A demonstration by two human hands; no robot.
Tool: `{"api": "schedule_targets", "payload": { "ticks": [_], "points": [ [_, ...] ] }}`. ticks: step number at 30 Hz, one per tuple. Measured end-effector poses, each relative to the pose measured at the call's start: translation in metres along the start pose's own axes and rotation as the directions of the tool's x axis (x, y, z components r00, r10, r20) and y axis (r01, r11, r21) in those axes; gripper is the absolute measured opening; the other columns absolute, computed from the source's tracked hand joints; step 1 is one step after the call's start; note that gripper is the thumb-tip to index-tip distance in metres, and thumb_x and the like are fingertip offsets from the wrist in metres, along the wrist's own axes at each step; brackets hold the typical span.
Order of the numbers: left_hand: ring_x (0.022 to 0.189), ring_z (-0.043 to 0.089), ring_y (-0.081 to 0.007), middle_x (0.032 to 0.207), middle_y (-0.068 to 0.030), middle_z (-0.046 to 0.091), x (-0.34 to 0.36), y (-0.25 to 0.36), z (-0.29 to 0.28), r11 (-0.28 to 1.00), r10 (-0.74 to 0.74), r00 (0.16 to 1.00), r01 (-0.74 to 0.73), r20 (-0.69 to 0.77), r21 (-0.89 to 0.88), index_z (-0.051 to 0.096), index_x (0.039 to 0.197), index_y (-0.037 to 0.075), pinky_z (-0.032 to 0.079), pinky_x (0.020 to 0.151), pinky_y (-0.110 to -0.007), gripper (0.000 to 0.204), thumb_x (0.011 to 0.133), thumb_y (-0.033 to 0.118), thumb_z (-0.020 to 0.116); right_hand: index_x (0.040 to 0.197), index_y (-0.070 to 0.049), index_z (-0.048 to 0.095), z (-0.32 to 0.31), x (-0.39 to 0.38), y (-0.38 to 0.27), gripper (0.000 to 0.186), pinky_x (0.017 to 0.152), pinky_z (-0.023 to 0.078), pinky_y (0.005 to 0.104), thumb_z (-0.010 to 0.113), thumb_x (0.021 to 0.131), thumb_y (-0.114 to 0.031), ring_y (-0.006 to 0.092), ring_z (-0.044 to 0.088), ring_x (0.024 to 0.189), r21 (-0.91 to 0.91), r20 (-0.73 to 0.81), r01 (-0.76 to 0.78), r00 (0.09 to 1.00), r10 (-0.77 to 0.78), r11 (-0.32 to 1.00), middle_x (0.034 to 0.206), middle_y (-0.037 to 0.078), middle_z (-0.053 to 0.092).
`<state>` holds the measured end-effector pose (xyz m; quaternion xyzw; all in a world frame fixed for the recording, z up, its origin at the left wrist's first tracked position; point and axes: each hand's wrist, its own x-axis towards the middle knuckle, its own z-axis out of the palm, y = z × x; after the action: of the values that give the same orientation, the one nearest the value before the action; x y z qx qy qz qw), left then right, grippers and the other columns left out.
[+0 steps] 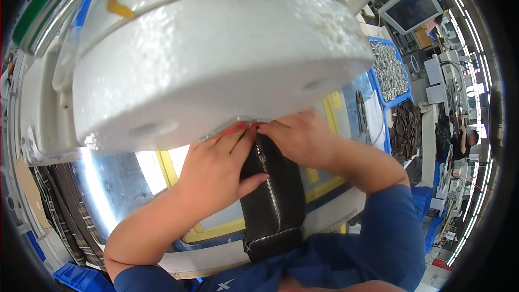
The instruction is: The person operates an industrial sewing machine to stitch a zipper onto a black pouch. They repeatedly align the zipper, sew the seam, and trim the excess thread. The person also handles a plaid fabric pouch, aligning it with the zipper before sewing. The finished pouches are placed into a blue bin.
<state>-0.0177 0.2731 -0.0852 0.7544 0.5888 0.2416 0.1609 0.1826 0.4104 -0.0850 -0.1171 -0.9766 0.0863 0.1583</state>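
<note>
A long black fabric piece with metal zippers (289, 189) runs from the large white machine head (227, 70) toward my body. One zipper goes down its length and another crosses its near end. My left hand (216, 167) lies on the left side of the piece, fingers stretched forward and thumb apart. On the other side, my right hand (303, 136) has its fingers pressed together at the far part of the fabric, its thumb hidden. The fingertips of both hands meet by a red strip (233, 129) under the machine's edge. The machine hides what lies beyond.
Right of the work surface stand a blue tray of small metal parts (389, 70) and a pile of dark brown pieces (405, 130). Metal tweezers or snips (361, 111) lie nearer. Yellow tape (324, 190) borders the work plate. Plaid cloth (70, 205) hangs at left.
</note>
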Motion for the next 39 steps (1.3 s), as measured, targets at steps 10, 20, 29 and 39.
{"api": "schedule_targets", "payload": {
  "ticks": [10,20,29,39],
  "points": [
    [0.111,0.066,-0.0346,0.142,-0.0179,0.065,-0.002,-0.011,-0.001,0.998,0.054,0.997,-0.056,-0.062,-0.031,0.067,0.134,0.0,0.05,0.099,-0.044,0.078,0.071,0.04,0.09,0.107,-0.003,0.071,-0.006,0.014,0.0,0.024,0.084,0.053,0.0398,0.064,0.085,-0.013,0.0257,0.071,0.093,-0.015,0.077,-0.015,0.997,0.016,1.0,0.102,0.009,0.07],
    [0.111,0.068,-0.035,0.139,-0.0175,0.067,0.002,-0.004,-0.006,1.0,-0.006,1.0,0.006,-0.019,-0.011,0.069,0.131,-0.001,0.05,0.099,-0.043,0.077,0.07,0.042,0.09,0.101,-0.006,0.07,0.003,0.011,0.0,0.018,0.083,0.053,0.0403,0.065,0.086,-0.013,0.0248,0.072,0.091,-0.029,0.025,-0.019,0.999,0.02,0.999,0.097,0.006,0.071],
    [0.103,0.071,-0.0351,0.117,-0.0172,0.075,-0.005,-0.016,-0.027,0.992,-0.113,0.994,0.113,0.0,0.051,0.072,0.125,-0.001,0.053,0.093,-0.044,0.075,0.067,0.042,0.092,0.097,-0.009,0.071,0.015,0.038,-0.023,0.013,0.083,0.053,0.0397,0.065,0.087,-0.016,0.0242,0.073,0.091,-0.103,0.104,-0.086,0.99,0.096,0.991,0.097,0.006,0.072],
    [0.102,0.071,-0.0352,0.114,-0.0177,0.076,-0.005,-0.016,-0.029,0.991,-0.129,0.991,0.127,0.038,0.042,0.072,0.123,-0.003,0.053,0.093,-0.044,0.076,0.067,0.043,0.092,0.093,-0.01,0.072,0.01,0.041,-0.027,0.012,0.079,0.053,0.0364,0.067,0.084,-0.017,0.0221,0.072,0.088,-0.079,0.139,-0.105,0.984,0.116,0.991,0.092,0.004,0.071]
  ]
}}
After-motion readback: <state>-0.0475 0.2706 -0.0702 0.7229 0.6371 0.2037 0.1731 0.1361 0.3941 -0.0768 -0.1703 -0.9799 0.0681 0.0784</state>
